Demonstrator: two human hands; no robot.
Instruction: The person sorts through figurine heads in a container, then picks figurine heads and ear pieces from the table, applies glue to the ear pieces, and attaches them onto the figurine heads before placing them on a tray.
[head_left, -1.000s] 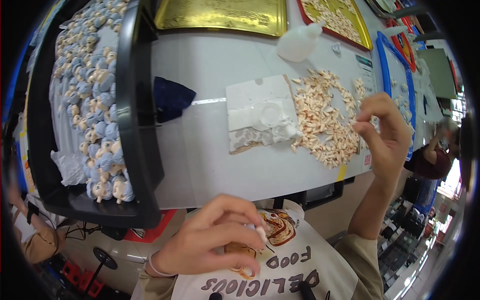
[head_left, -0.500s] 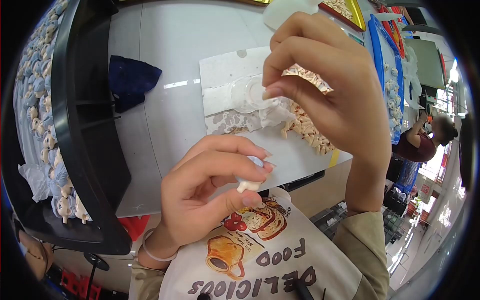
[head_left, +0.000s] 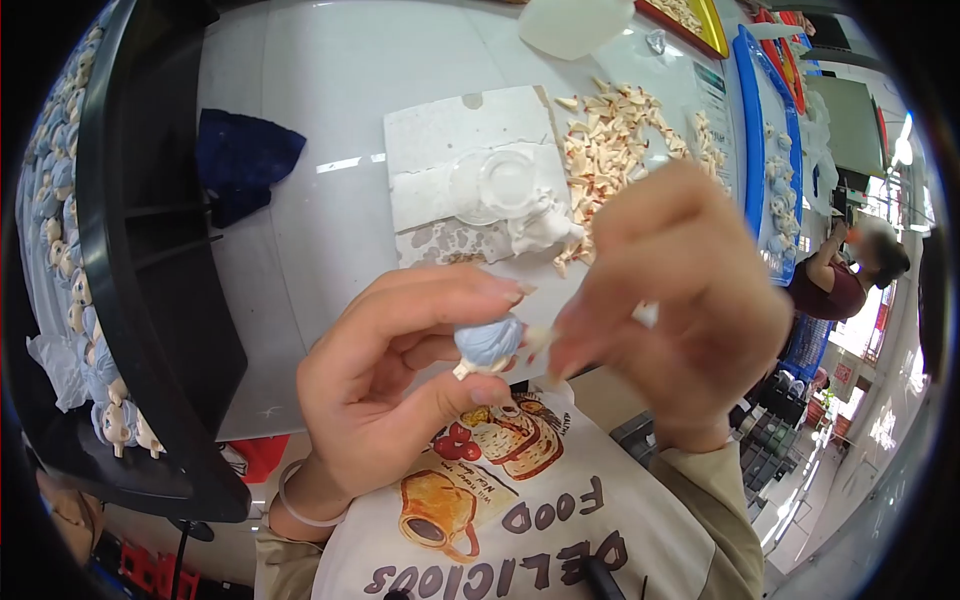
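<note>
A small doll head (head_left: 487,343) with light blue hair and a cream neck stub is pinched between the thumb and fingers of my left hand (head_left: 385,370), above my printed apron. Close by on its right is my right hand (head_left: 680,310), smeared by motion, with thumb and fingers drawn together towards the head. A pale blur shows at those fingertips; what it is cannot be made out. Beyond the hands lies a heap of small cream pointed pieces (head_left: 610,135), some with reddish ends. A clear round dish (head_left: 505,182) rests on a stained white board (head_left: 430,140), next to crumpled white material (head_left: 545,228).
On the left stands a black rack (head_left: 170,250) with rows of blue-haired doll heads (head_left: 65,185). A dark blue cloth (head_left: 240,160) lies beside it. Right of the table are a blue tray (head_left: 757,150) with more heads and a yellow-rimmed tray (head_left: 712,30). A co-worker (head_left: 850,275) is farther right.
My right hand has come down from above the board to beside the doll head, uncovering the heap and dish. My left hand has turned the head so more blue hair shows.
</note>
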